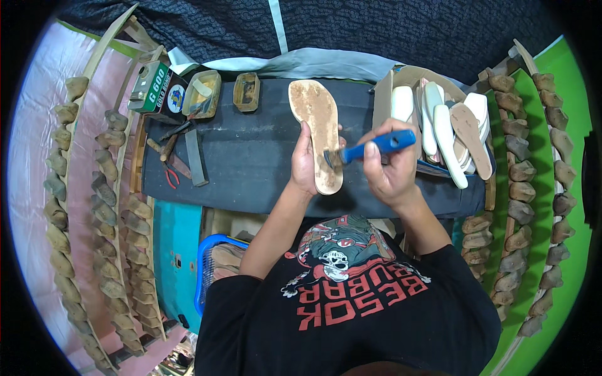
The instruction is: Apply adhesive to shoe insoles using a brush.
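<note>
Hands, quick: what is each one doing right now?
Left hand: closed on the edge of the tan shoe insole, steadying it on the dark bench.
Right hand: closed around the blue-handled brush.

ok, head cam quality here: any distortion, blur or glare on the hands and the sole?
Head view: strong fisheye, black corners, the racks of shoe lasts bow along the rim. Centre is sharp: left hand on the tan sole, right hand with the blue-handled brush. Lighting even, soft shadows, no glare on the dark bench.
</note>
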Motion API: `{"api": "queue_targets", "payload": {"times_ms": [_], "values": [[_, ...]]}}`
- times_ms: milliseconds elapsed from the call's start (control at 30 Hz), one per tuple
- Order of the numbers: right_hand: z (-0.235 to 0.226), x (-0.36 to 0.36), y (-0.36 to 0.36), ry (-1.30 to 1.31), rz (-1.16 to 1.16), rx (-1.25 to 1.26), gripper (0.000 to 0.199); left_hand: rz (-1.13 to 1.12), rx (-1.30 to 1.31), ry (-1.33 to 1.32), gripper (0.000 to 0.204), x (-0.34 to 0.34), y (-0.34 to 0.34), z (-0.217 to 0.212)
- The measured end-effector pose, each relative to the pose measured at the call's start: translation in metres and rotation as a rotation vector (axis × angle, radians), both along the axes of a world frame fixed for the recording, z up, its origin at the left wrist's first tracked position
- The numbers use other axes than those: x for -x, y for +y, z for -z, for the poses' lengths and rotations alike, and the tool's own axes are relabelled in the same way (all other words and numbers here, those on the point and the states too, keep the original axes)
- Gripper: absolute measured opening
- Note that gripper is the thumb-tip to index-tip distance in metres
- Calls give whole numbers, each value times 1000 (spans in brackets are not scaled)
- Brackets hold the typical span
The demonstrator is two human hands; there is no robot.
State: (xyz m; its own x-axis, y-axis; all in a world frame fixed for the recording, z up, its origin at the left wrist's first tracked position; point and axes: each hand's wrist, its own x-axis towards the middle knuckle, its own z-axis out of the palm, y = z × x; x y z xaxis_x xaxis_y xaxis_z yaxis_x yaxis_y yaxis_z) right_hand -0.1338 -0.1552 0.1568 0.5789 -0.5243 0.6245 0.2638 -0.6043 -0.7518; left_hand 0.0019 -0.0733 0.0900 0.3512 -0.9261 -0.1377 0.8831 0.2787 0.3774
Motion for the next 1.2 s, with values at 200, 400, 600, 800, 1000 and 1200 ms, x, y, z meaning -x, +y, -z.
{"api": "queue_targets", "payload": {"times_ms": [200,400,600,800,1000,1200], "values": [[0,-5,12,151,-43,-215,30,31,22,-29,66,5,4,-10],[-4,9,28,206,-209,26,31,-13,78,87,67,-8,4,6],[10,-16,6,152,19,-86,31,-33,132,70,63,-17,11,4],[18,-36,31,145,-156,172,30,-6,153,44,61,-43,44,32],[24,-103,26,312,-95,18,25,35,-113,157,59,-61,97,63],[54,-211,-1,342,5,-29,19,12,49,240,56,-99,124,81]]}}
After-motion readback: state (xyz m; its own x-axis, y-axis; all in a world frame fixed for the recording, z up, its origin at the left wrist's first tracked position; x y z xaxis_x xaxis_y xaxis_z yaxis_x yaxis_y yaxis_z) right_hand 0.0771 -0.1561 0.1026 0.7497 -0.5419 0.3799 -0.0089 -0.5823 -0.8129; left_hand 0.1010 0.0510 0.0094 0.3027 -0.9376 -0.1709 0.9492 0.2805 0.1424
